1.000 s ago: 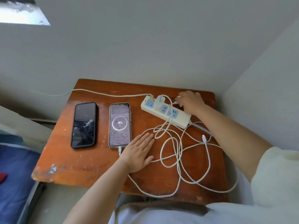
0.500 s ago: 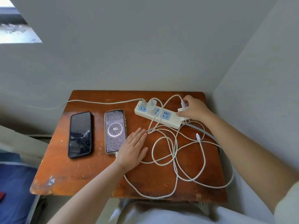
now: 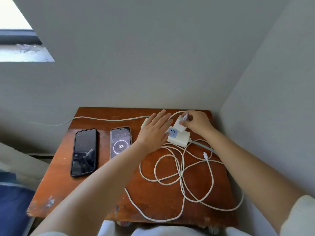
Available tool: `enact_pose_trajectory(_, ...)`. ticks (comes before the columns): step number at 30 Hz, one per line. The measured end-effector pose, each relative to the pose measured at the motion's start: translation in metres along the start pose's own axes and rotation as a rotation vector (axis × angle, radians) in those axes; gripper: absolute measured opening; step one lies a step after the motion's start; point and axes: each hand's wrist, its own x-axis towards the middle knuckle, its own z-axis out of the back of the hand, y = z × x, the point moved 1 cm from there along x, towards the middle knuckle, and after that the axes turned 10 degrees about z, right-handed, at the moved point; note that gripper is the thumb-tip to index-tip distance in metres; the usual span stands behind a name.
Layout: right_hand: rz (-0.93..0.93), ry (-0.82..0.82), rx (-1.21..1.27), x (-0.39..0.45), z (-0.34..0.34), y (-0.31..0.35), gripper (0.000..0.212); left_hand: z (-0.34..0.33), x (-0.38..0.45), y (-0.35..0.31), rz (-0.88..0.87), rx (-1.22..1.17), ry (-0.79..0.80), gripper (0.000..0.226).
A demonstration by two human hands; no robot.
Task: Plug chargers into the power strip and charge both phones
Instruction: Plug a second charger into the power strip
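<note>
A white power strip [image 3: 179, 138] with blue sockets lies at the back of the wooden table [image 3: 95, 193]. My left hand [image 3: 156, 132] lies flat, fingers spread, over the strip's left half and hides the charger plugged there. My right hand [image 3: 196, 122] grips a white charger block [image 3: 179, 126] just above the strip's right sockets; its cable leaves from the top. A dark phone [image 3: 84, 151] lies at the left. Beside it a lit phone [image 3: 120, 142] shows 90 on its screen. Tangled white cables [image 3: 180, 171] cover the table's right half, with a loose connector [image 3: 205, 155] on top.
Grey walls close in behind the table and along its right side. The strip's own cord [image 3: 102, 119] runs left off the table's back edge. A blue surface [image 3: 12, 206] lies below at the left. A window [image 3: 18, 40] sits at the upper left.
My left hand has moved from the table beside the lit phone up onto the power strip. My right hand has brought the second charger block over the strip's right sockets.
</note>
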Motion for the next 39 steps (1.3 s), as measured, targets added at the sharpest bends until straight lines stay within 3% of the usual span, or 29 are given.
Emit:
enact_pose_trajectory(10,0.112,0.098,-0.094,0.014,-0.008,0.010,0.025,-0.002,-0.011,0.027,-0.035,-0.061,0.069,0.051)
enact_pose_trajectory(14,0.155,0.081,-0.137,0.013,-0.010,0.011,0.030,0.000,-0.016,0.026,-0.058,-0.128,-0.033,0.052)
enact_pose_trajectory(23,0.054,0.076,-0.049,0.015,-0.008,0.006,0.030,-0.007,-0.019,0.024,-0.023,-0.136,0.045,0.050)
enact_pose_trajectory(28,0.105,0.119,-0.069,0.013,-0.010,0.006,0.027,-0.010,-0.022,0.021,-0.016,-0.118,0.045,0.049)
enact_pose_trajectory(39,0.202,0.125,-0.291,0.008,-0.025,0.024,0.023,0.002,-0.031,0.019,-0.089,-0.096,-0.107,0.056)
